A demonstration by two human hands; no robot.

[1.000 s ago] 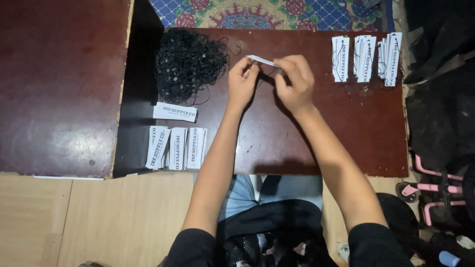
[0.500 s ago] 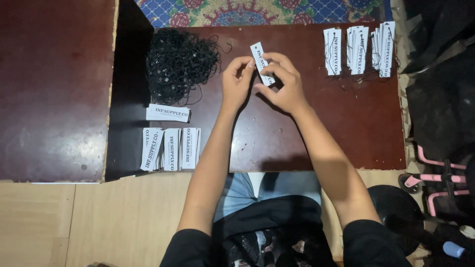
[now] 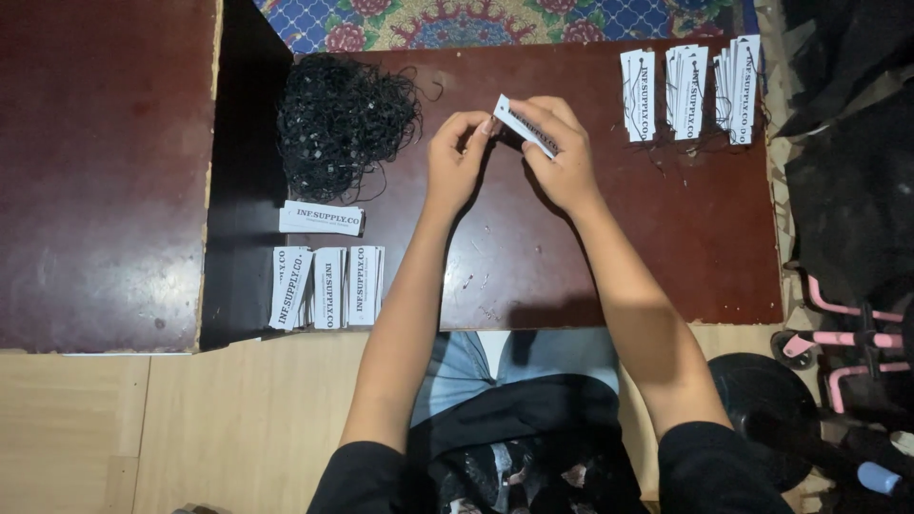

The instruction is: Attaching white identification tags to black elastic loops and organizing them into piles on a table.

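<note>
We find both hands raised over the middle of the dark table [image 3: 590, 276]. The right hand [image 3: 562, 157] pinches a white tag [image 3: 522, 124] by its lower end, tilted; the left hand [image 3: 455, 162] has its fingertips closed narrow at the tag's upper corner. Whether a string is already between those fingertips we cannot tell.

Taking the tag as landmark: a heap of black strings [image 3: 345, 124] lies to its left, near the table's left edge. Further left and nearer the person lie stacks of plain tags [image 3: 326, 286], one flat above three in a row. To the tag's right, along the far right corner, sit three piles of tags [image 3: 690, 86] with loose threads about them.

We judge the step in hand to be threading a string through this tag's hole. The next move calls for a fine, steady pinch, with the tag held firm.

Room: the table below the tag is open between the forearms. The right piles sit close to the right edge; beyond it stand dark bags and a pink-framed cart [image 3: 843, 328]. A separate red-brown board [image 3: 105, 171] lies further left, across a dark gap
</note>
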